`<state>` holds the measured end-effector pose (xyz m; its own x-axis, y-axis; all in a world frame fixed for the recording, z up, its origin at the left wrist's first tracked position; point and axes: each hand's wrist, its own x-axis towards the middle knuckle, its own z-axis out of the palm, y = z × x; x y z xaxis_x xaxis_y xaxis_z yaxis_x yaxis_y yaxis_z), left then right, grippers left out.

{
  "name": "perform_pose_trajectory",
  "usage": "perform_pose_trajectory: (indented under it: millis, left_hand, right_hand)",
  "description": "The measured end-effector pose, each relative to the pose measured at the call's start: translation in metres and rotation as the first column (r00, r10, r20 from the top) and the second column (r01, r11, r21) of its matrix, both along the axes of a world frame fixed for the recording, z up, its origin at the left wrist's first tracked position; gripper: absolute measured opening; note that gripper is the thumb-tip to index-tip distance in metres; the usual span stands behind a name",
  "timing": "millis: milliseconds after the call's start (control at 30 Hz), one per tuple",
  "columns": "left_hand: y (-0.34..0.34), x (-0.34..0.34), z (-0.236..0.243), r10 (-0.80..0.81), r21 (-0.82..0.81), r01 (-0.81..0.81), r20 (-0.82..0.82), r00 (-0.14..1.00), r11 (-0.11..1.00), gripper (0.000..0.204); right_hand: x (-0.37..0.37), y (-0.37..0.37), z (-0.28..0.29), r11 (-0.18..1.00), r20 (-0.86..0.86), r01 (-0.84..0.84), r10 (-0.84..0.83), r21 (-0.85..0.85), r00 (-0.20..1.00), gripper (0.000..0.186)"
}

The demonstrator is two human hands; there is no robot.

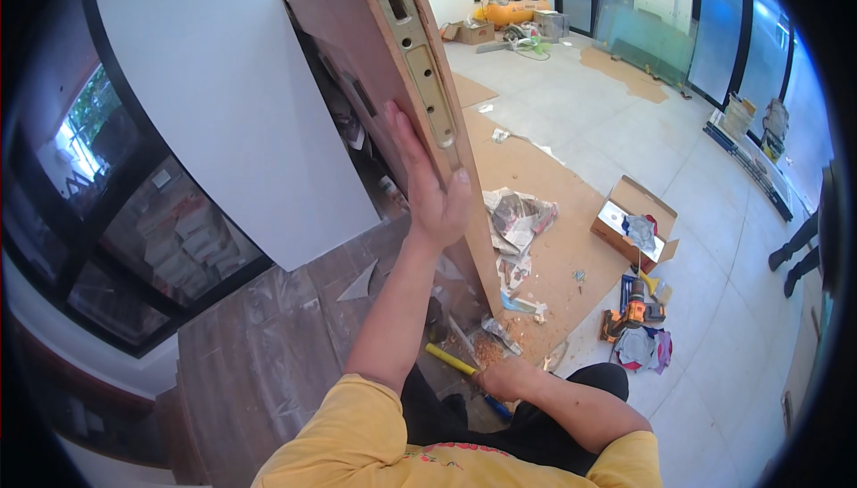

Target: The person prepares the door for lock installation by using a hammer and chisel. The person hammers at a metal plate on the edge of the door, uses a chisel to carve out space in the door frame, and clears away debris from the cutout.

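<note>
A brown wooden door (344, 28) stands tilted in front of me, its narrow edge facing me. Set into that edge is a metal lock plate (415, 55) with screw holes and a slot. My left hand (433, 202) lies against the door below the plate, fingers stretched along the face and thumb at the edge. Low down by my knees, my right hand (507, 379) is closed around a yellow stick-like handle (451, 359). A blue piece (498, 408) shows just below that hand; whether it joins the handle I cannot tell.
Wood shavings (491, 350) and crumpled newspaper (522, 225) lie by the door's foot on brown sheeting (571, 256). To the right are an open cardboard box (656, 193), an orange-black cordless drill (636, 312) and rags (638, 350). An orange compressor (513, 11) stands far back; a person's legs (799, 251) show at right.
</note>
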<state>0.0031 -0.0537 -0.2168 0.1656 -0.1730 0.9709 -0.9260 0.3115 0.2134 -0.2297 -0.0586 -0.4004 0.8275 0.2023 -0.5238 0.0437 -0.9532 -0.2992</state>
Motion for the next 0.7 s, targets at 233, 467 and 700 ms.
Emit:
perform_pose_trajectory:
  millis: [233,467,700]
  left_hand:
    - [0.001,-0.001,-0.001,0.018,0.021,-0.018,-0.001,1.000,1.000,0.088]
    - [0.013,-0.013,0.008,-0.041,0.036,0.046,-0.135,0.990,0.998,0.085]
    - [0.053,-0.016,0.089,0.290,-0.093,-0.278,0.164,0.943,0.956,0.076]
  right_hand:
    - [0.000,0.000,0.002,1.000,-0.011,0.012,-0.012,0.013,1.000,0.027]
    - [0.001,-0.004,0.001,1.000,0.004,0.016,-0.016,0.020,1.000,0.027]
    - [0.005,-0.005,0.005,1.000,0.037,0.020,-0.019,-0.015,0.999,0.030]
